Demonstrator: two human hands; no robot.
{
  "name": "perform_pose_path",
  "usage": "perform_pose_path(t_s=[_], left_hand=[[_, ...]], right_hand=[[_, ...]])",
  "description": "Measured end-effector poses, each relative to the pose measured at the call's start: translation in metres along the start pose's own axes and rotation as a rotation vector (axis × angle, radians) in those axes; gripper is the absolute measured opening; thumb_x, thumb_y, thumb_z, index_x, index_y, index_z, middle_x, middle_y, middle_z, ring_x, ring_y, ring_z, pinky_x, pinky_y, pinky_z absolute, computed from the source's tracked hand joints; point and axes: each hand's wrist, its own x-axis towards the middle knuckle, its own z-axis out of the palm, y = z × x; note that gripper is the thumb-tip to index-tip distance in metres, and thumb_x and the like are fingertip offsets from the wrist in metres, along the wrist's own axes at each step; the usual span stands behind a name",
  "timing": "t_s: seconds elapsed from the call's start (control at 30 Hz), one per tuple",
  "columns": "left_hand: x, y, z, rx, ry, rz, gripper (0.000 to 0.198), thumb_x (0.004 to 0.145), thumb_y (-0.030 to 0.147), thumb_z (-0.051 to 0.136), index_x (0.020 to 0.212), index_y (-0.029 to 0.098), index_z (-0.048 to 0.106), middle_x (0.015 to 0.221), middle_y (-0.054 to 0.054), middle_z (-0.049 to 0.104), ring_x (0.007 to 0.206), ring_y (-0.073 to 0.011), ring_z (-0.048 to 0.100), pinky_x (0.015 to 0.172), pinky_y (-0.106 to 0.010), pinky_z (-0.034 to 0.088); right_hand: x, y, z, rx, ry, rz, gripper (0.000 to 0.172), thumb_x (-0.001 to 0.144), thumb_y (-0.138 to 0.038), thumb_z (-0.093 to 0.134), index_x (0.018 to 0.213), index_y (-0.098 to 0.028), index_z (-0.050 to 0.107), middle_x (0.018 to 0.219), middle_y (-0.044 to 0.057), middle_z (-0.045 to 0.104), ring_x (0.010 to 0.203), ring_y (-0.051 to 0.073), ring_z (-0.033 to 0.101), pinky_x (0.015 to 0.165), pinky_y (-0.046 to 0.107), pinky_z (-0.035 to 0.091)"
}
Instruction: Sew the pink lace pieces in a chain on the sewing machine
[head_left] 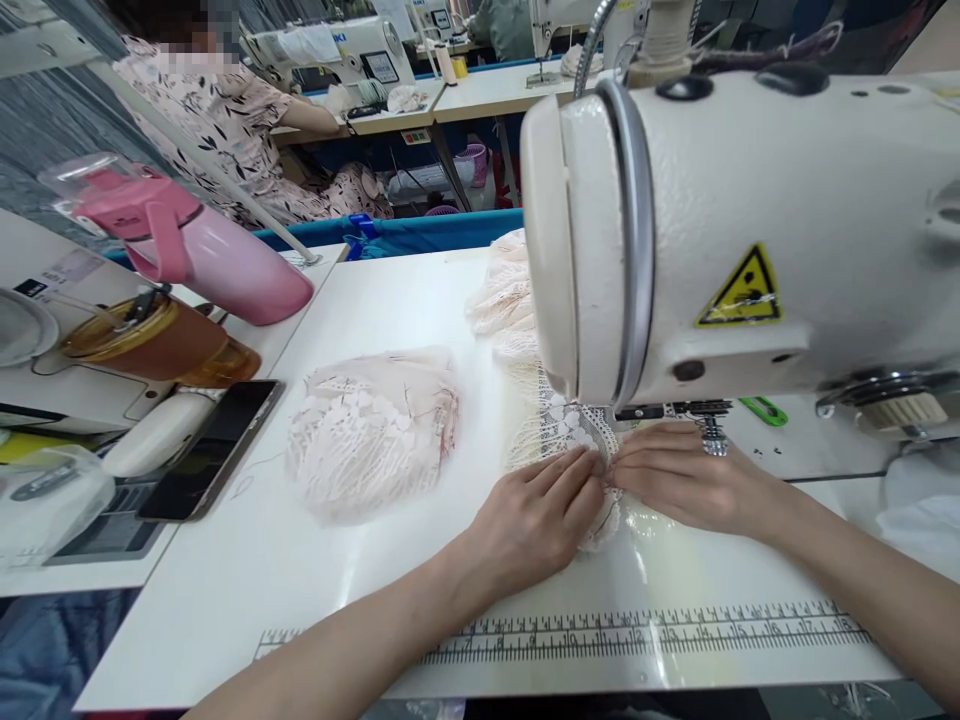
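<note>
Just in front of the sewing machine's [750,190] needle area, a piece of white lace [562,415] lies on the table. My left hand [536,520] presses on it with the fingers bent together, gripping its edge. From the other side my right hand [690,485] meets it, fingertips pinching the same lace close to the left ones. The exact spot between the fingertips is hidden. Behind the machine head, more pale lace [506,295] is bunched up. A separate heap of sheer lace [375,430] rests to the left of my hands.
A printed ruler [570,638] runs along the table's front. At left are a black phone [214,450], an amber cup [165,340] and a pink bottle [202,245]. A green thread snipper [765,410] lies behind my right hand. Another person [217,130] sits beyond.
</note>
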Motion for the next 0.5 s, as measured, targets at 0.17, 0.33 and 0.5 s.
perform_pose_path(t_s=[0.17,0.33,0.5], left_hand=[[0.0,0.0,0.001,-0.008,-0.002,-0.006,0.021,0.09,0.007,0.04,0.093,0.006,0.061,0.107,-0.014,0.07,0.103,-0.0215,0.067,0.088,-0.032,0.058],[0.001,0.0,0.002,-0.016,-0.014,-0.007,0.023,0.089,0.005,0.038,0.096,0.005,0.06,0.109,-0.015,0.069,0.105,-0.0228,0.066,0.088,-0.033,0.059],[0.003,0.001,0.003,-0.022,-0.013,-0.025,0.026,0.091,0.002,0.035,0.1,0.005,0.06,0.109,-0.014,0.069,0.107,-0.0213,0.065,0.087,-0.032,0.058]], right_hand=[[0.008,-0.005,-0.008,-0.083,0.048,-0.017,0.02,0.089,-0.01,0.054,0.105,-0.021,0.062,0.092,-0.001,0.071,0.088,0.013,0.063,0.074,0.027,0.051],[0.016,-0.008,-0.018,-0.162,0.13,-0.028,0.014,0.088,-0.009,0.056,0.097,-0.018,0.061,0.086,-0.003,0.072,0.077,0.01,0.062,0.061,0.026,0.046],[0.017,-0.007,-0.019,-0.221,0.147,-0.008,0.012,0.09,-0.012,0.053,0.096,-0.019,0.061,0.082,-0.005,0.071,0.073,0.009,0.061,0.059,0.028,0.04]])
